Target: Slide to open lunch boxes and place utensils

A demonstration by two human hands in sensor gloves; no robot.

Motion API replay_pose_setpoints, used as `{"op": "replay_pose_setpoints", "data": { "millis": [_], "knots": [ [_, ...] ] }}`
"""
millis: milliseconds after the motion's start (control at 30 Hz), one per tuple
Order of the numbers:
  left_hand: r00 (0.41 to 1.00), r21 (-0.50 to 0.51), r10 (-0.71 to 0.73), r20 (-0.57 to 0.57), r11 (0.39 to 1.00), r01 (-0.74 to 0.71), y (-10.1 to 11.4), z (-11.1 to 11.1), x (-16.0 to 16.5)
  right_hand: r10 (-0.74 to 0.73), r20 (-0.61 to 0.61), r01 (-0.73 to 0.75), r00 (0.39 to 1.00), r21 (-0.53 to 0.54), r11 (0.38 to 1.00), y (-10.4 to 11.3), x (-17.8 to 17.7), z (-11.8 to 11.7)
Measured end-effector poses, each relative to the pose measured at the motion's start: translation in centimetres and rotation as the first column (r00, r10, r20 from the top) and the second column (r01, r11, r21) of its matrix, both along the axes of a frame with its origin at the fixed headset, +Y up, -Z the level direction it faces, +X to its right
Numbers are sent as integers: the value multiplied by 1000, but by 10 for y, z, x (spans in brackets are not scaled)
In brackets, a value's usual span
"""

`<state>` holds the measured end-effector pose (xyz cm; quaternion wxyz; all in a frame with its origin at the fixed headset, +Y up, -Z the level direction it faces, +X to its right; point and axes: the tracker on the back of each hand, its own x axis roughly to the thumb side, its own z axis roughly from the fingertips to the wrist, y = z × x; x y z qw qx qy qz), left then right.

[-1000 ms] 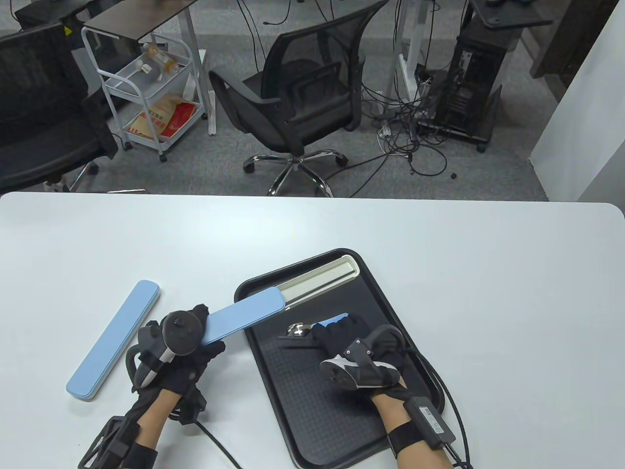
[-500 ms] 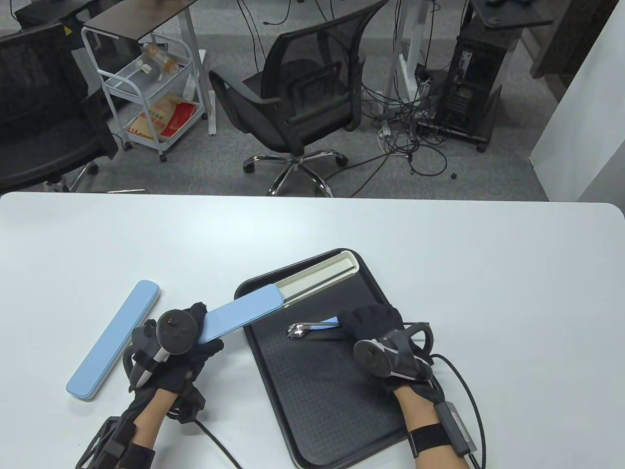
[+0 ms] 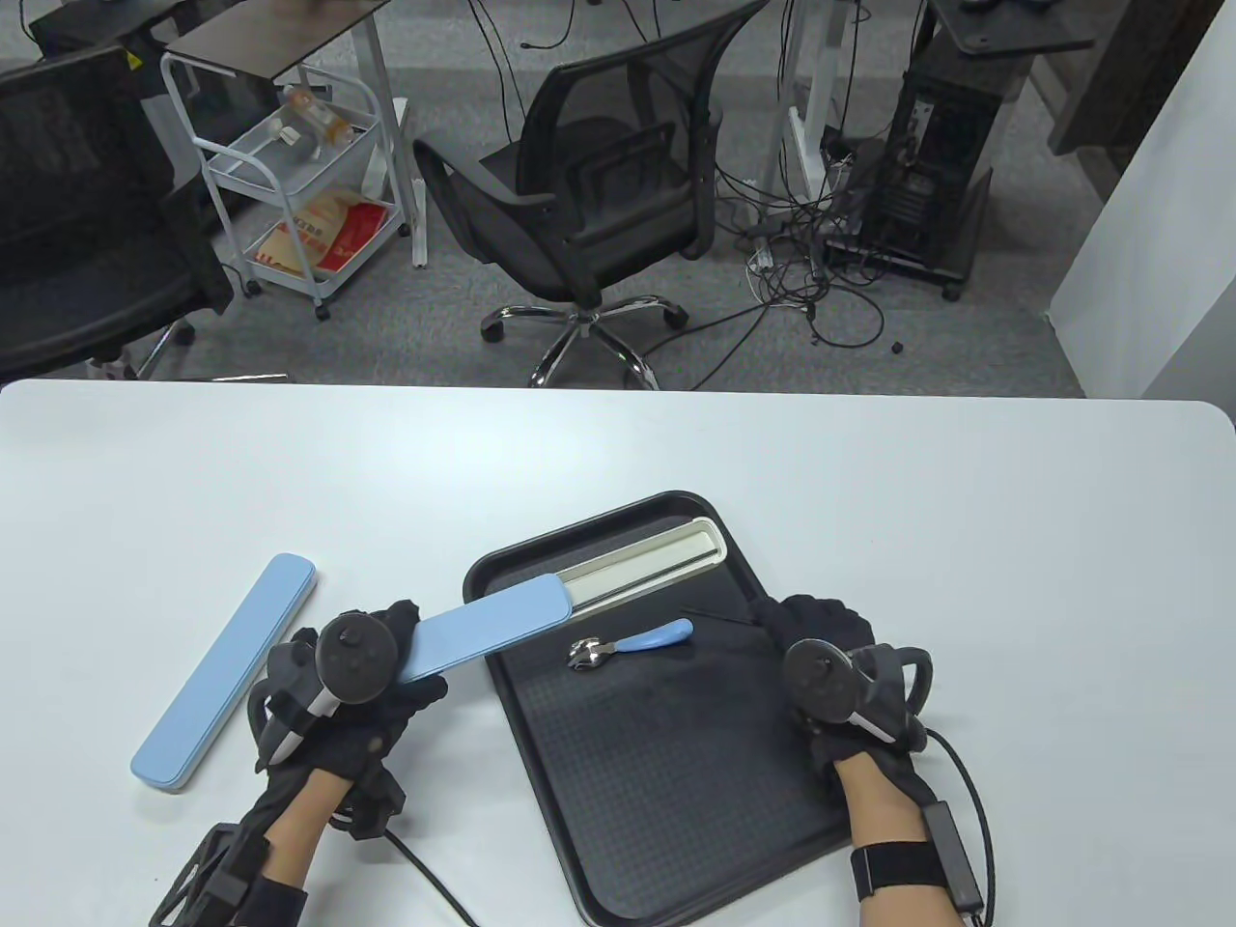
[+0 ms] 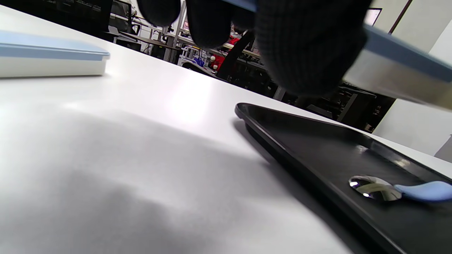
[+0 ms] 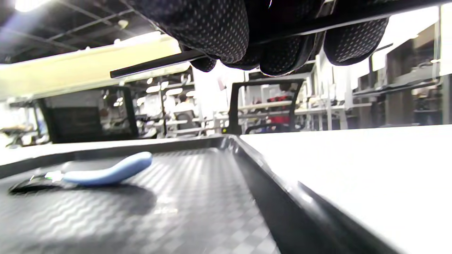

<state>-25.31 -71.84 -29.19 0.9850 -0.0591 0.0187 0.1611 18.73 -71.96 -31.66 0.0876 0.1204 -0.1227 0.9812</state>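
Note:
An open utensil box has a blue lid (image 3: 488, 623) and a cream inner tray (image 3: 657, 560) slid out over the black tray (image 3: 676, 792). My left hand (image 3: 406, 632) grips the box's near end; its fingers (image 4: 307, 46) wrap the box in the left wrist view. My right hand (image 3: 821, 628) is at the tray's right rim and pinches thin black chopsticks (image 3: 719, 614), seen as a dark rod (image 5: 155, 63) under the fingers. A blue-handled spoon (image 3: 632, 645) lies loose on the tray, also in the left wrist view (image 4: 374, 187) and the right wrist view (image 5: 109, 173).
A second blue utensil box (image 3: 227, 671), closed, lies on the white table left of my left hand, also in the left wrist view (image 4: 53, 56). The tray's raised rim (image 5: 261, 165) runs beside my right hand. Office chairs stand beyond the far table edge.
My right hand left the spoon on the tray and moved right to the tray's rim with the chopsticks. The cream inner tray slid slightly farther out. My left hand barely moved.

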Motion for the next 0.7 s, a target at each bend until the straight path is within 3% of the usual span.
{"op": "replay_pose_setpoints", "data": {
  "millis": [700],
  "knots": [
    [999, 6, -25, 27, 1000, 25, -1, 0, 5, -127, 118, 116, 985, 101, 988, 24, 42, 3]
  ]
}}
